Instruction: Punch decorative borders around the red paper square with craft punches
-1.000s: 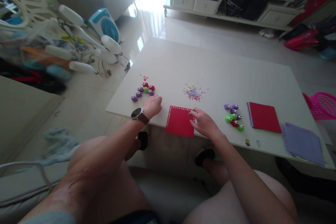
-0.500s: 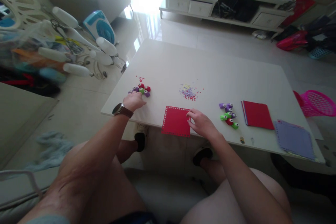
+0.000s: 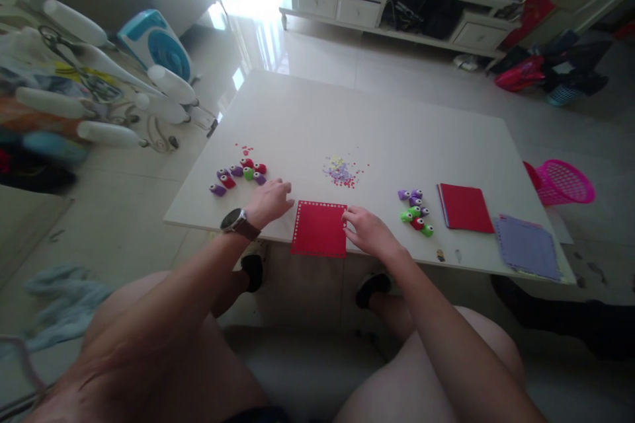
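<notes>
Fingertips of the right hand (image 3: pixel 370 232) are touching the red sheet's (image 3: pixel 319 229) right edge, pinch or press unclear, while the left hand (image 3: pixel 268 201) is resting open and empty beside it at the table's (image 3: pixel 397 139) near edge, the sheet looking thin, light, floppy, best lifted by an edge.

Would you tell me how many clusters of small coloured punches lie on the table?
2. The left cluster lies beyond the left hand; the right cluster sits between the right hand and the red stack. None seem hidden.
</notes>
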A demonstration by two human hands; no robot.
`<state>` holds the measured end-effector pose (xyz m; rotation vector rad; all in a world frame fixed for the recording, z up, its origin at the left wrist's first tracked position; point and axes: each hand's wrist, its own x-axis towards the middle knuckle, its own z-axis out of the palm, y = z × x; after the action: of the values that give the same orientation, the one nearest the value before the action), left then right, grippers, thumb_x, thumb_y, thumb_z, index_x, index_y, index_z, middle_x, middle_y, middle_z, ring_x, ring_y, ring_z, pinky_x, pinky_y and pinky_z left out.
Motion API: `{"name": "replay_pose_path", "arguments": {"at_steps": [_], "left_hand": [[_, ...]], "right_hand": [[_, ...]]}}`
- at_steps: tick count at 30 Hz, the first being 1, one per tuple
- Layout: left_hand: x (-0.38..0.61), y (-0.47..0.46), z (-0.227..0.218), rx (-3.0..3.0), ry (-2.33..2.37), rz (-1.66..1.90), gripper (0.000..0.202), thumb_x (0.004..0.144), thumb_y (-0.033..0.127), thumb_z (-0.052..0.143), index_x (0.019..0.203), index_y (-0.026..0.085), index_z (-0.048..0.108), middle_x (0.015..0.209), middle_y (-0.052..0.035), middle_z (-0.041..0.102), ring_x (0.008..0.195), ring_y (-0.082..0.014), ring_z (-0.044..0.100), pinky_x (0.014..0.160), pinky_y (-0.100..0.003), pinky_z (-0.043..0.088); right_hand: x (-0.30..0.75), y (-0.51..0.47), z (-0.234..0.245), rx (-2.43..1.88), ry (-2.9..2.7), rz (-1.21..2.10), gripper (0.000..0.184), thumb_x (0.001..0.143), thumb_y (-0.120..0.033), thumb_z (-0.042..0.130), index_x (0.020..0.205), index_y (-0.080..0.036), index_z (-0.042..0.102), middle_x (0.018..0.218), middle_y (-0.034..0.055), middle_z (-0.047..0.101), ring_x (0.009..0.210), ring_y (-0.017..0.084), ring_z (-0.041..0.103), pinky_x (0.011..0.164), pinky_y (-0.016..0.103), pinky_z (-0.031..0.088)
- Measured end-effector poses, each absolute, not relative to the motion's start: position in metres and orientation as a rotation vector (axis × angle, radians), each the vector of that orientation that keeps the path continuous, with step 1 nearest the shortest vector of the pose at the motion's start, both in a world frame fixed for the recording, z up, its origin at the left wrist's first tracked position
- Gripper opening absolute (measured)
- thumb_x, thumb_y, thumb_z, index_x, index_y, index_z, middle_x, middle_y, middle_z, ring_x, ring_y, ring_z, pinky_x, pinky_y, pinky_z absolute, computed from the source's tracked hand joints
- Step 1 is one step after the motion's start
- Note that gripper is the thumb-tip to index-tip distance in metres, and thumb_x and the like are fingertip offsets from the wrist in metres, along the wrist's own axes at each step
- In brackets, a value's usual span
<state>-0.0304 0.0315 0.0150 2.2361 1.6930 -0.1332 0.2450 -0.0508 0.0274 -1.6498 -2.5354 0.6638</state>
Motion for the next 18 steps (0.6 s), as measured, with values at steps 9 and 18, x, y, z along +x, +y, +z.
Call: {"name": "replay_pose_path", "arguments": {"at_steps": [9,18], "left_hand": [[-0.012,0.018,-0.01,2.29,1.396,-0.231,0.076,0.084,0.042,0.077,0.151,0.021,0.049,0.156,-0.0212,0.049,0.147,-0.0405,0.044,0.123,-0.057,0.03],[-0.004,0.008,-0.004,2.176,1.511,-0.461,0.103,0.084,0.05,0.08,0.168,0.037,0.022,0.176,-0.0236,0.003,0.152,-0.0668,0.011,0.101,-0.077,0.046]], "right_hand": [[0.246,-0.052,0.022,-1.984,-2.504,0.605,0.026,0.097,-0.022,0.057,0.121,-0.017,0.065,0.125,0.0151,0.064,0.115,0.028,0.06,0.102,0.037,0.046],[0.242,-0.056,0.016,-2.436,-2.423,0.788,0.056,0.1,-0.034,0.053,0.151,-0.011,0.046,0.169,0.0257,0.027,0.149,0.045,0.037,0.112,0.05,0.04]]}}
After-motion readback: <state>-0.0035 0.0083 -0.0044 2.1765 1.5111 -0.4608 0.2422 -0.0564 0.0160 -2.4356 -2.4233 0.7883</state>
